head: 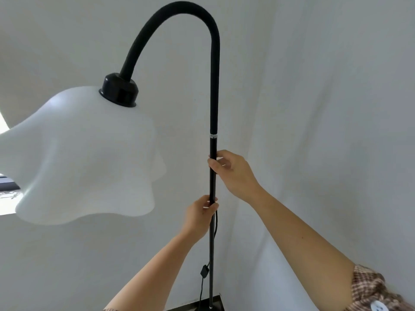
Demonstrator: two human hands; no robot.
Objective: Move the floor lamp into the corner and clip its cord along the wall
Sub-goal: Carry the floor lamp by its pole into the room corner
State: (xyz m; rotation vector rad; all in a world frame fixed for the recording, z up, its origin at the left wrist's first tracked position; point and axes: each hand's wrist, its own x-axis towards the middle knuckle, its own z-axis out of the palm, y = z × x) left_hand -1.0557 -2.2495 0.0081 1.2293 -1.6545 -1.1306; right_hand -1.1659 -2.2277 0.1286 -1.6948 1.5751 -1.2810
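The floor lamp stands upright in front of me, its thin black pole rising to a curved gooseneck. A large wavy white shade hangs at the left. My right hand grips the pole high up, and my left hand grips it lower down. A black cord hangs beside the pole below my left hand, with an inline switch further down. The dark base rests on the floor at the bottom edge.
White walls meet in a corner just right of the pole. A bright window shows at the far left behind the shade. The dark floor is only visible at the bottom.
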